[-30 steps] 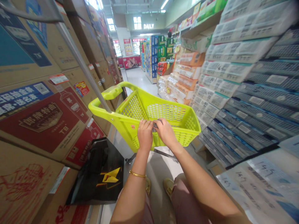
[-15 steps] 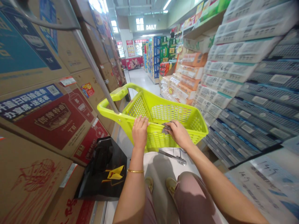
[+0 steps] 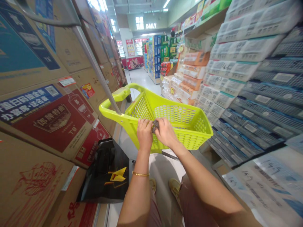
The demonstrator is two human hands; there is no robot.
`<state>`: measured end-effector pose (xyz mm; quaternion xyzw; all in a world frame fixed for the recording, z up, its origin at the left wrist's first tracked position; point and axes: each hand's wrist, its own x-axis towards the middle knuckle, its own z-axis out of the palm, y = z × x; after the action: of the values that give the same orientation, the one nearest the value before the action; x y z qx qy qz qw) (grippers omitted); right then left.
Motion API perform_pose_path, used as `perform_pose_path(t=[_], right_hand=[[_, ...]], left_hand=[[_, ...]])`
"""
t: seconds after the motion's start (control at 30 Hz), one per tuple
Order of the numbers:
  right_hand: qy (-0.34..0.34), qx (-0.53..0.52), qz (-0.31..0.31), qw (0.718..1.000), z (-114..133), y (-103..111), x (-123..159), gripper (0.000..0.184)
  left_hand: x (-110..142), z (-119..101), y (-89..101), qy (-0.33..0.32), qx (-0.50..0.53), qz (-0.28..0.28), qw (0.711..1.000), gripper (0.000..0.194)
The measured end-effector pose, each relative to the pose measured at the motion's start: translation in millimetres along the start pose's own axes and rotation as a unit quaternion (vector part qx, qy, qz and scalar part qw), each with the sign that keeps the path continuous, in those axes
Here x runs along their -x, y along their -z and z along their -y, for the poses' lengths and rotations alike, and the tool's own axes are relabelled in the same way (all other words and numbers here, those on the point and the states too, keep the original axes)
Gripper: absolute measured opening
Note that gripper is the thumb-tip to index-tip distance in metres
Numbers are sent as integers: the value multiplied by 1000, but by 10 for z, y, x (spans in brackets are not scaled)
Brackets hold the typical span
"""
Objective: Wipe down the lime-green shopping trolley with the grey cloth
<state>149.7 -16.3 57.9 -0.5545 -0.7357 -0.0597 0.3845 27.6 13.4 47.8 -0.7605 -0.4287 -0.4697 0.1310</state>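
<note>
A lime-green plastic shopping basket trolley (image 3: 129, 128) stands before me, its handle end to the left. My left hand (image 3: 145, 134) is closed over its near rim, fingers curled to the inner side. Right beside it, my right hand (image 3: 165, 132) is closed on a crumpled dark grey cloth (image 3: 155, 126) pressed against the same rim. Part of the cloth is hidden under the fingers. A metal pole (image 3: 96, 69) slants up from the trolley's handle end toward the upper left.
Stacked cartons (image 3: 52, 116) line the left side, with a black bag (image 3: 104, 176) leaning at their foot. On the right rise piles of wrapped tissue packs (image 3: 227, 83) and blue-grey packs (image 3: 253, 118). Beyond the trolley, the aisle floor (image 3: 139, 77) runs back toward green and blue boxes (image 3: 157, 56).
Half a second ago my right hand with the cloth was farther right along the rim; now it is back beside my left hand. My left hand has stayed on the rim.
</note>
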Motion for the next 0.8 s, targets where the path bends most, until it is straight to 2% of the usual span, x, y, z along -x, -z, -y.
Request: perform_pose_path(t=[0.13,0.3,0.5,0.67,0.8], right_hand=[[28,-18,4,999,35,-50,-71,42],[63,-20,22,998,-55,8,-2,34],[33,22,21,999,-284,144,205,33],[9,62,-11,998,-516,260,449,34],[-27,79,-46,995,-489,238,487,33]], left_hand=[[11,22,-7,7,7,-4,1000,20],[29,70,-6,-15,-9,-1,1000,20],[41,96,14,-23,1,9,1000,21],[48,58,30,-9,12,15,1000,22],[45,-19,32,12,20,16,1000,22]])
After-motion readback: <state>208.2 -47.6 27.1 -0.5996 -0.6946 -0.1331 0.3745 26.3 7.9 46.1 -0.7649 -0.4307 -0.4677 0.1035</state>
